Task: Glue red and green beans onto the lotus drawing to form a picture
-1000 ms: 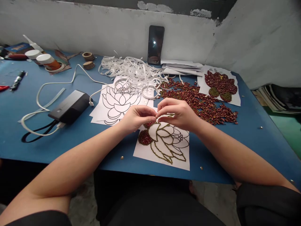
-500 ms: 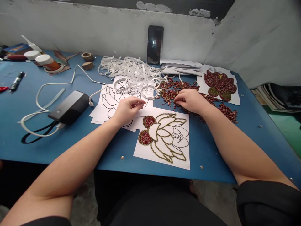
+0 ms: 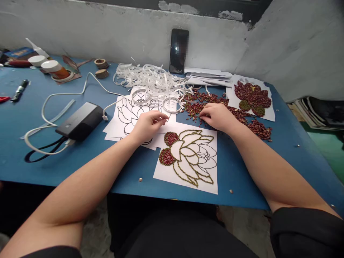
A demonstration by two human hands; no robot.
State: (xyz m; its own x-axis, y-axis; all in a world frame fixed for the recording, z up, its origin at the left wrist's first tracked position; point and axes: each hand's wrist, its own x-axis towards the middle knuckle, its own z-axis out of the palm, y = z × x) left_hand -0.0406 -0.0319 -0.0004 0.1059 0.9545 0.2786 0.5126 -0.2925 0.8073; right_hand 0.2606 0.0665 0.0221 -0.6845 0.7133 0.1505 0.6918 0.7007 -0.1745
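My left hand (image 3: 151,125) hovers over the printed flower sheets (image 3: 125,120), thumb and fingers drawn together; a thin dark line shows at the fingertips, too small to name. At the near edge of the loose red and green beans (image 3: 195,109), my right hand (image 3: 215,115) has its fingertips pinched together, and whatever is between them is hidden. Between my forearms lies a lotus picture (image 3: 188,157) on white paper. Green beans line many of its petals, and red beans fill two round shapes edged in green. The petals at its right side show bare printed lines.
Behind the sheets are shredded paper strips (image 3: 150,79) and white tape rings (image 3: 172,104). A phone (image 3: 178,51) leans on the wall. A finished bean flower (image 3: 252,95) lies at the right, a power bank (image 3: 80,121) with cables at the left, near glue bottles (image 3: 55,70).
The whole view has shifted slightly. Both hands keep nearly the same places and poses, and the lotus picture looks unchanged.
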